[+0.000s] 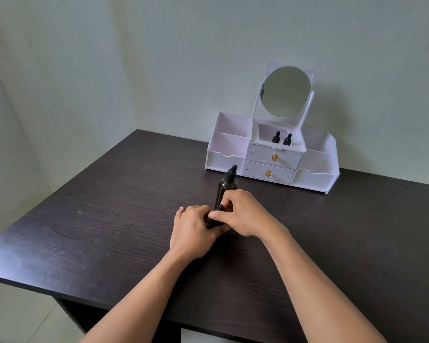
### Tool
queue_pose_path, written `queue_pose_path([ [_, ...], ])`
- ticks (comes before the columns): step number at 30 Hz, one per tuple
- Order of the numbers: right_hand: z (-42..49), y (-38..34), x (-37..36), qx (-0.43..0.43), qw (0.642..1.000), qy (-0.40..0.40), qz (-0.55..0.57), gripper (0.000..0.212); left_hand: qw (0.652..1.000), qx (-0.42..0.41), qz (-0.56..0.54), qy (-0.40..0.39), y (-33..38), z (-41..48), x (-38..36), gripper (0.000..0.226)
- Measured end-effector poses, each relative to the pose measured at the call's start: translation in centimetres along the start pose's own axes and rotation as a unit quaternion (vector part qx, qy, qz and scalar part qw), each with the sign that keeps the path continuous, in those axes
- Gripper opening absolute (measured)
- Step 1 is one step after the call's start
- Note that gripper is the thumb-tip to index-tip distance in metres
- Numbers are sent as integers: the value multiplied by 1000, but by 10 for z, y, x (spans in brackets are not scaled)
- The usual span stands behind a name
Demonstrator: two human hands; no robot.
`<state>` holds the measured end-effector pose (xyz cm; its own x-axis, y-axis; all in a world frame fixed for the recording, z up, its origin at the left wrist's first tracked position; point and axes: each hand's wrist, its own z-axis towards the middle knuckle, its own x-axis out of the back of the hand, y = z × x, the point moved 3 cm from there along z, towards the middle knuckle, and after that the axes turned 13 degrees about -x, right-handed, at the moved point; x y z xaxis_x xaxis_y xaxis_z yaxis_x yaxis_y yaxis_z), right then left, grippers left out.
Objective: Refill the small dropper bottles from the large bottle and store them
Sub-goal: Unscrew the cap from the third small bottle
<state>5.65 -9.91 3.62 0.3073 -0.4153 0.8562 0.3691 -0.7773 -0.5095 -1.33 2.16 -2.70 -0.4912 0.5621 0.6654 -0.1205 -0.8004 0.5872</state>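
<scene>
Left grip: holds small black dropper bottle.
Right grip: pinches its top.
Just behind: large dark glass bottle, upright.

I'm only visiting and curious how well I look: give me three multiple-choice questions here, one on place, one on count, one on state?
1. Where is the large bottle?
A) in a drawer
B) on the table beyond the left hand and right hand
C) on the floor
2. How many small bottles stand in the white organizer?
A) none
B) two
C) five
3. The large bottle's dropper cap is:
A) on
B) lying on the table
C) missing
Answers: 1 B, it stands upright behind them; 2 B, two dark tops show under the mirror; 3 A, it sits on the neck.
</scene>
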Motion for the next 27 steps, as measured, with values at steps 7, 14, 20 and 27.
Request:
queue_pose_path([
  [7,2,-8,11,25,997,-55,-57,29,1000,7,2,-11,-2,1,-1,30],
  [14,5,-25,20,54,985,-94,-132,20,1000,10,5,-25,1,1,2,35],
  [20,1,-31,22,63,979,-92,-172,17,999,4,4,-32,0,-1,1,30],
  [27,-6,-46,26,88,948,-131,-276,35,999,-2,10,-42,-3,0,-1,23],
])
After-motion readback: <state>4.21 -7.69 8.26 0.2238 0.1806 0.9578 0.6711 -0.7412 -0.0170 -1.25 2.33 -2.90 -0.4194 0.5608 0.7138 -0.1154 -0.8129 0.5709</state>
